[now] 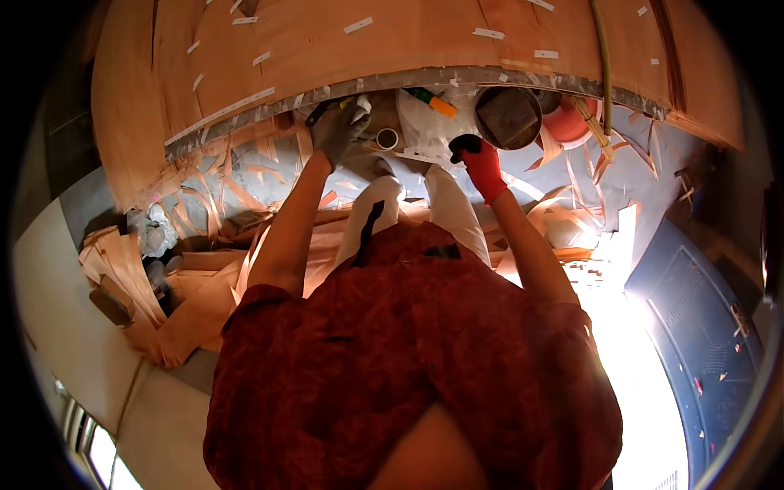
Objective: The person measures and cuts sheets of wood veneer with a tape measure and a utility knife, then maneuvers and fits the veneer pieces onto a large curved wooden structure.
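My left hand (341, 129), in a grey glove, is closed around something small I cannot make out, beside a dark tool (317, 112) under the bench edge. My right hand (475, 159), in a red and black glove, has its fingers curled, left of and below a dark round pan (508, 137); what it holds, if anything, is hidden. Between my hands are a small white cup with dark contents (387, 140), a pale plastic bag (429, 135) and a green and orange-yellow handled tool (441, 106).
A veneer-covered bench (384, 41) with white tape pieces crosses ahead. A red tub (572, 126) sits beside the pan. Veneer offcuts (163, 310) litter the floor around my legs. A bundled plastic bag (158, 229) lies left, a blue panel (682, 327) stands right.
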The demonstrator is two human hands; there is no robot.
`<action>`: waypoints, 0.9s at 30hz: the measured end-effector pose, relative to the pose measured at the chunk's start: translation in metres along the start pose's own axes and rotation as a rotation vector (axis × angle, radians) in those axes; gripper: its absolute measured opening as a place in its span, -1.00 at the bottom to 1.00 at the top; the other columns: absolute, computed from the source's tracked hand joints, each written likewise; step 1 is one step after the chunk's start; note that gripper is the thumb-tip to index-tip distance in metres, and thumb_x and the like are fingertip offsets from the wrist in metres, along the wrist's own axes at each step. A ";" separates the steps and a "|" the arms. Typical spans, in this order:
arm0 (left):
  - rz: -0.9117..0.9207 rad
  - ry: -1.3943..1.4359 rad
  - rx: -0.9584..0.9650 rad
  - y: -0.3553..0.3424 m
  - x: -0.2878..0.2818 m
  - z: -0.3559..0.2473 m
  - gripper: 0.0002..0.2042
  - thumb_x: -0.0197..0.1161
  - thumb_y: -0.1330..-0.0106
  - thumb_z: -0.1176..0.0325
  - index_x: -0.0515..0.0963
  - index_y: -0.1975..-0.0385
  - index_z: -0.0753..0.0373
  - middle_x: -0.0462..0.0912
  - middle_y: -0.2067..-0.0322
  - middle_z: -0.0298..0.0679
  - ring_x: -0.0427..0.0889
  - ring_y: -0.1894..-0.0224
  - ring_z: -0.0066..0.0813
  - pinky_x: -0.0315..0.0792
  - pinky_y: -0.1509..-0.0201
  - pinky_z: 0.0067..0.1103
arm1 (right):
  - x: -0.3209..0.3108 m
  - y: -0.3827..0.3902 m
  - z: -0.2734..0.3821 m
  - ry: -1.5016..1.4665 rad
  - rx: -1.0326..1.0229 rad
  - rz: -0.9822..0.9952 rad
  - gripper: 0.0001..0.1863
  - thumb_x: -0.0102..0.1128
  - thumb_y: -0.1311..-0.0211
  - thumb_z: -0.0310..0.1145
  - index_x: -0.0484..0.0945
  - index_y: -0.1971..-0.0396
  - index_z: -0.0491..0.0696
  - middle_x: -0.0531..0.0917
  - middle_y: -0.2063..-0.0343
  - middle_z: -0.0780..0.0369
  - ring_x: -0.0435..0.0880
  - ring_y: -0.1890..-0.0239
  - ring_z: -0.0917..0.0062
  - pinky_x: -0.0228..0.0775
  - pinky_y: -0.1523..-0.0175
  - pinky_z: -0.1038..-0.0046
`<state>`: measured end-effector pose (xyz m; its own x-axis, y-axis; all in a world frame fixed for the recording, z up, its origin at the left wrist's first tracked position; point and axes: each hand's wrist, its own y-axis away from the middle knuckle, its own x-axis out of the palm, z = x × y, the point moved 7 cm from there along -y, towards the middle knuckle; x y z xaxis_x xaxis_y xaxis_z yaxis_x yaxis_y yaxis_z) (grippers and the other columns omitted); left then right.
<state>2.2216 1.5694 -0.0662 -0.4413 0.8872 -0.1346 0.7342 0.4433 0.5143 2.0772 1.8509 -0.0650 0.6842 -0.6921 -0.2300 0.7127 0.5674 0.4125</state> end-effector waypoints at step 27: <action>0.563 -0.121 -0.210 0.026 0.066 -0.039 -0.73 0.14 -0.37 0.28 0.54 0.02 0.23 0.67 0.38 -0.26 0.62 0.42 -0.56 0.53 0.30 -0.58 | 0.038 0.067 0.076 -0.233 0.137 0.092 -0.10 0.31 -0.12 -0.41 0.04 -0.44 0.24 0.67 0.46 0.25 0.59 0.43 0.59 0.44 0.26 0.50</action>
<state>2.1916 1.6347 -0.0284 0.0560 0.9915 0.1171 0.7149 -0.1217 0.6885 2.1394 1.8282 0.0210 0.6799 -0.7332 0.0158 0.6107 0.5779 0.5414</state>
